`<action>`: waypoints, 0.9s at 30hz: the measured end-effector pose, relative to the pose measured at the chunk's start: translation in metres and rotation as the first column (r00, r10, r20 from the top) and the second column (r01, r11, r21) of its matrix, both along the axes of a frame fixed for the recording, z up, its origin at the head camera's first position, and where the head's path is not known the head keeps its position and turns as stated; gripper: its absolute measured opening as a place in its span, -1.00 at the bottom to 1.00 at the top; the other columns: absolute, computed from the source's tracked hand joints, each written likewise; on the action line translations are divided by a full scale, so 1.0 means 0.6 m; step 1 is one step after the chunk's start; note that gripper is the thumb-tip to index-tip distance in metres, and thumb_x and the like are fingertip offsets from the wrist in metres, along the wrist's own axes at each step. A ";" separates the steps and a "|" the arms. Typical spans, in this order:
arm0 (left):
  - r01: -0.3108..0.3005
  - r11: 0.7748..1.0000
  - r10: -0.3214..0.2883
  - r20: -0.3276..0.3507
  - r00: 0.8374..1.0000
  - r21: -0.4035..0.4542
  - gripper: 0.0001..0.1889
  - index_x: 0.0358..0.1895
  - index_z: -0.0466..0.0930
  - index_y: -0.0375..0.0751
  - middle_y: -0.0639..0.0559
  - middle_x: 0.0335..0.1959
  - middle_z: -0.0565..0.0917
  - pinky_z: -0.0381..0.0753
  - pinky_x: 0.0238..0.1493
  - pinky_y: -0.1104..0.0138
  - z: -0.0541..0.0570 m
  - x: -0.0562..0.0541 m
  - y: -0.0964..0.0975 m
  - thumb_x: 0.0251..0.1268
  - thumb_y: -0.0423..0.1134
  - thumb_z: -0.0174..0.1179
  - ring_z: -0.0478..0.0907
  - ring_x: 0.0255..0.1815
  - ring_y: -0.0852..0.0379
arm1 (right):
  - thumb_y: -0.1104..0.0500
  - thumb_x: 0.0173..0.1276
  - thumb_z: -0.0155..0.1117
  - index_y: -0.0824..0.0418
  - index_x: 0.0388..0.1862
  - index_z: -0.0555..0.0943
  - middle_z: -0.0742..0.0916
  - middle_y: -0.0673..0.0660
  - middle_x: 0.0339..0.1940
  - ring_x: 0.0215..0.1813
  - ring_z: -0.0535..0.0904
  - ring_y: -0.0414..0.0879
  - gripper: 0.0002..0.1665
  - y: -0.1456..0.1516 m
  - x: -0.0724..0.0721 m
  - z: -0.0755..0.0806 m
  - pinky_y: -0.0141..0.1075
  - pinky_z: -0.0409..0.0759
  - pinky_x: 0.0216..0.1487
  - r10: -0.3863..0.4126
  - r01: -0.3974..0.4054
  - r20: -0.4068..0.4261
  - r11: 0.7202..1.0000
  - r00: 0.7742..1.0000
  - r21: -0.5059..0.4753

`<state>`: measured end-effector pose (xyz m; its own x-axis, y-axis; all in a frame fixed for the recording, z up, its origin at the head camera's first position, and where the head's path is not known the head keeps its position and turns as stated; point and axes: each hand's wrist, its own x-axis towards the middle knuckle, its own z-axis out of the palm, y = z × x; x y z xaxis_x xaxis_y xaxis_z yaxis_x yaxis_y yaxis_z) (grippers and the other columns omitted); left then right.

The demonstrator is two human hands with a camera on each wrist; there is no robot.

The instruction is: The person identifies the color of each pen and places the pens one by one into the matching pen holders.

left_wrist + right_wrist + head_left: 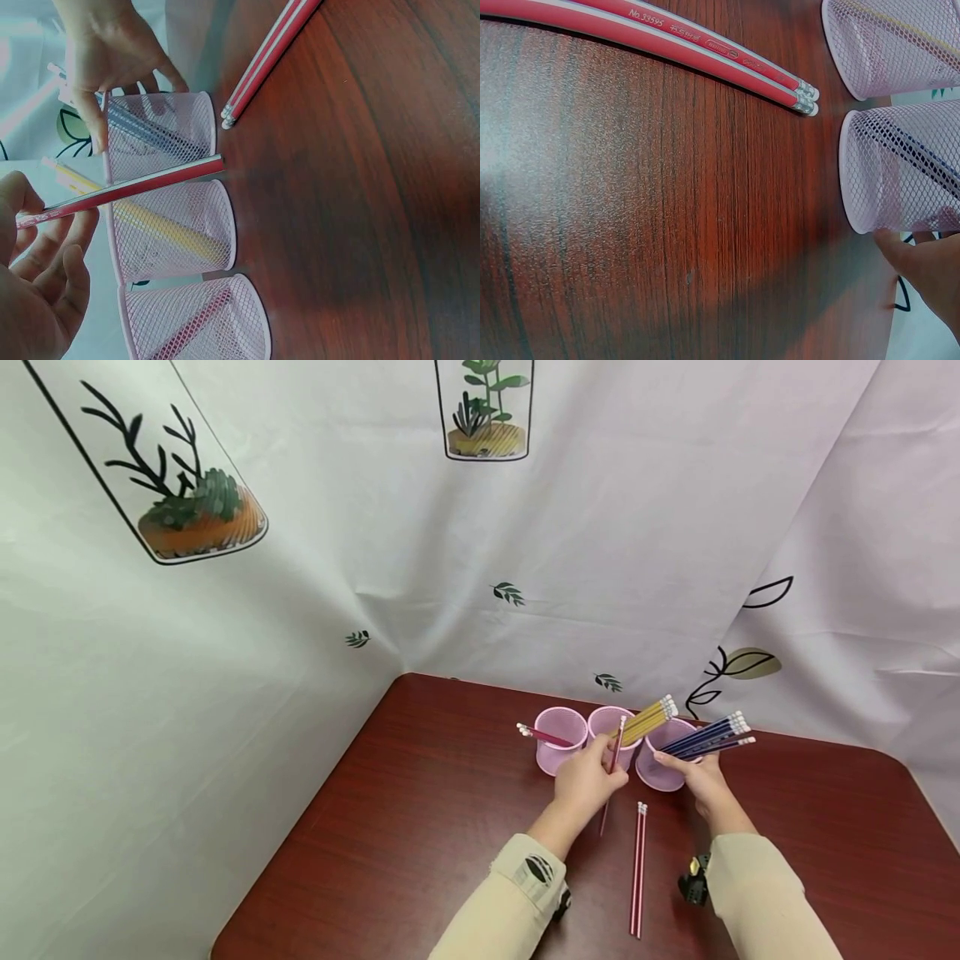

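Note:
In the head view my left hand [585, 779] pinches a red pencil [618, 739] with a white eraser end up, in front of the middle pink mesh pencil cup [603, 724]. The left wrist view shows the red pencil [142, 182] slanting past the cups, outside them. My right hand [703, 779] grips the right-hand pencil cup [660, 772], thumb at the rim and fingers around its side. Blue pencils [705, 739] lean in that cup. Yellow pencils [647, 720] stand in the middle one, and red pencils [547, 737] lean in the left-hand cup [557, 762].
Two red pencils [638, 868] lie side by side on the dark red-brown table [420, 827], between my forearms. Behind the cups, a white cloth [480, 635] printed with plants hangs along the table's back edge.

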<state>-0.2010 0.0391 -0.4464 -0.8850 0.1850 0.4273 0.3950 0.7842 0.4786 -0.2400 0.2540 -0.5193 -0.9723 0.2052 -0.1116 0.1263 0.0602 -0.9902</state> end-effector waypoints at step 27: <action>-0.052 0.932 0.103 -0.123 0.987 0.358 -0.89 -0.33 0.56 -0.09 0.22 -0.53 0.58 0.40 -0.51 0.52 0.040 -0.029 -0.036 0.05 -0.22 0.21 0.49 -0.52 0.40 | 0.01 0.04 0.46 0.13 0.38 -0.22 0.22 0.20 0.29 0.31 0.10 -0.02 0.21 -0.004 0.006 0.012 -0.16 -0.11 0.38 0.018 -0.018 0.005 1.000 1.000 0.009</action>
